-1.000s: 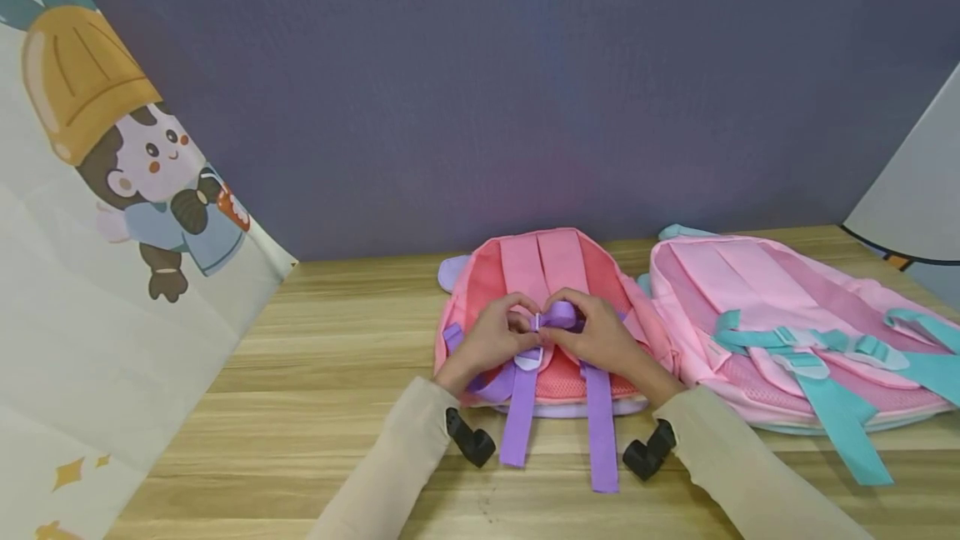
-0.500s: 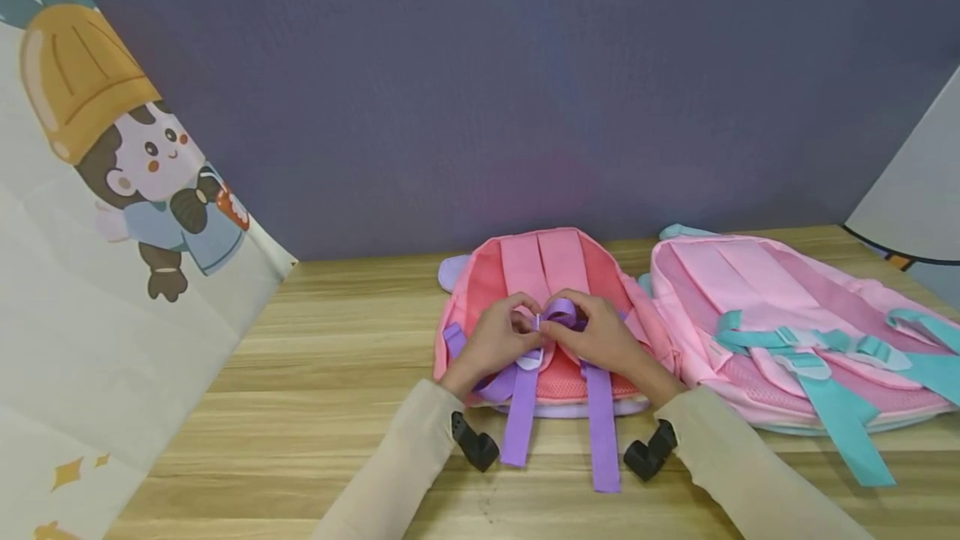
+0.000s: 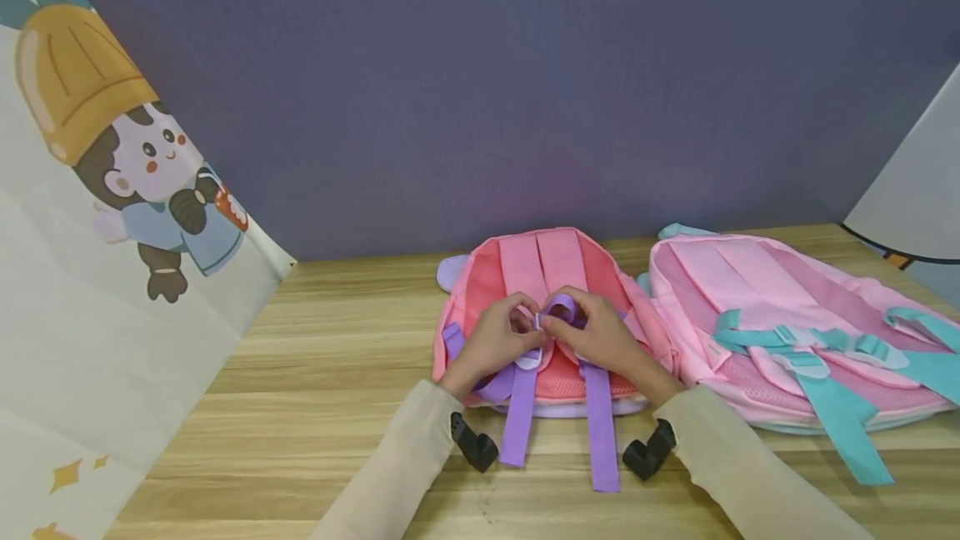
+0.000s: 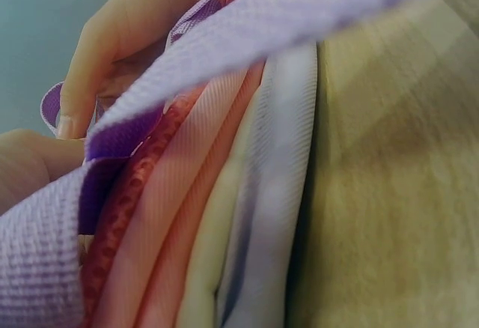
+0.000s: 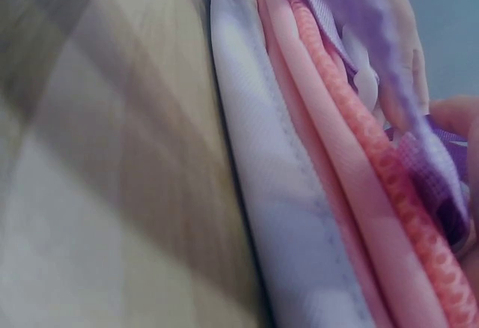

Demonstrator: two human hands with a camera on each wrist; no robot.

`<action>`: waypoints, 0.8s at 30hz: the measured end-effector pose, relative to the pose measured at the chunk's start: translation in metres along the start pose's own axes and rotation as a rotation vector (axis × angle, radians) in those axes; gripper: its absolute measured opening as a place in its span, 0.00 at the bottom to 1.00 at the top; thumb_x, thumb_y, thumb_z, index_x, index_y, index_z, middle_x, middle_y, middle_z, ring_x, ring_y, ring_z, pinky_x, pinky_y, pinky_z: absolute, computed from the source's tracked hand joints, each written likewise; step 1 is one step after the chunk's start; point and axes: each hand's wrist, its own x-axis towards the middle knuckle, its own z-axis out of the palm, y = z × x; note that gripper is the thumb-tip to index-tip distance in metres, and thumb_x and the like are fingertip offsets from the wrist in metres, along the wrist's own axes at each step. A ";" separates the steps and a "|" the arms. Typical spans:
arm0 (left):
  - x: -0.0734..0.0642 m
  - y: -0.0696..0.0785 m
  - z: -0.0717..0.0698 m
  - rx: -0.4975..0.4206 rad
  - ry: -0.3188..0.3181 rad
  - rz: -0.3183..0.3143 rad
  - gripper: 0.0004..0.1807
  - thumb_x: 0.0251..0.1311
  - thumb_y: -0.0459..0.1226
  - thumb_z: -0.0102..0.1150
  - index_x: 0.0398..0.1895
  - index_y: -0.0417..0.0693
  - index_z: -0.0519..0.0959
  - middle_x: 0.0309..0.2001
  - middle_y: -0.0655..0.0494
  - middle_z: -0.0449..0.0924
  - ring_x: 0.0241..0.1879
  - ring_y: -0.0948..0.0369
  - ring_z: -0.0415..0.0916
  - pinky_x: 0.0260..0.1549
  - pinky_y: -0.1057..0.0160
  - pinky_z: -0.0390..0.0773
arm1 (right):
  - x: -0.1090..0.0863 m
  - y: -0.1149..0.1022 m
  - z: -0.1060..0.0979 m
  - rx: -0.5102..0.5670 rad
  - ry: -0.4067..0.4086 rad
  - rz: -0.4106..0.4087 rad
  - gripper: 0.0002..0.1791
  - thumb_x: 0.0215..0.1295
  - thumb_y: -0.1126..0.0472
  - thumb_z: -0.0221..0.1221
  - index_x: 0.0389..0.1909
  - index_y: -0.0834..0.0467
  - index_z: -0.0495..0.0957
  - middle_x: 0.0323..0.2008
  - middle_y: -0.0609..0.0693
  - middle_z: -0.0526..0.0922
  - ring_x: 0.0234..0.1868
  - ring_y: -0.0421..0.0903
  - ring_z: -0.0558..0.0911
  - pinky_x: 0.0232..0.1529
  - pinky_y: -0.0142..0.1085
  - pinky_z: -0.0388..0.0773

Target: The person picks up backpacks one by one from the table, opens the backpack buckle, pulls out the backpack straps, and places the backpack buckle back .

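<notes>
A coral-pink child's backpack [image 3: 487, 277] lies on the table with its strap side up. Over its middle my two hands meet, fingertips close together. My left hand [image 3: 491, 340] pinches a small white buckle [image 3: 537, 322] between thumb and fingers. With thumb and forefinger, my right hand [image 3: 600, 336] pinches a purple webbing strap [image 3: 561, 303] right beside that buckle, and the strap curls up in a loop. Below the left fingers sits another white buckle [image 3: 528, 359]. Two purple strap ends [image 3: 602, 440] hang over the bag's near edge, and webbing [image 4: 45, 246] crosses the left wrist view.
To the right, a light pink backpack [image 3: 772, 273] with teal straps [image 3: 840, 415] lies against the coral one. Both rest on a wood-grain table [image 3: 330, 390]. A dark blue panel [image 3: 480, 90] rises behind, and a printed cloth [image 3: 97, 340] hangs at left.
The purple strap's loop by my right hand has become rounder and more upright. Both hands have stayed almost in place over the coral backpack.
</notes>
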 end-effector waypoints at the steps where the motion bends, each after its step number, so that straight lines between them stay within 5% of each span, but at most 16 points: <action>1: 0.000 0.000 0.000 0.002 0.002 -0.002 0.11 0.52 0.29 0.63 0.38 0.41 0.74 0.24 0.48 0.79 0.20 0.70 0.69 0.21 0.74 0.68 | 0.000 0.000 0.000 -0.001 0.001 0.003 0.06 0.61 0.60 0.63 0.38 0.54 0.77 0.27 0.45 0.78 0.28 0.38 0.72 0.30 0.30 0.69; 14: 0.001 0.000 0.001 0.023 0.018 0.004 0.12 0.51 0.30 0.64 0.38 0.40 0.74 0.27 0.47 0.80 0.21 0.69 0.69 0.21 0.73 0.70 | -0.001 -0.002 -0.001 -0.006 0.028 0.064 0.05 0.65 0.62 0.58 0.38 0.58 0.75 0.28 0.49 0.77 0.27 0.38 0.72 0.30 0.29 0.69; 24: 0.000 -0.001 0.002 0.068 0.048 0.011 0.11 0.49 0.32 0.66 0.36 0.42 0.76 0.34 0.47 0.80 0.28 0.66 0.70 0.28 0.71 0.71 | 0.001 -0.004 -0.003 0.009 0.127 0.076 0.05 0.64 0.64 0.58 0.40 0.60 0.75 0.34 0.53 0.79 0.32 0.41 0.72 0.33 0.28 0.70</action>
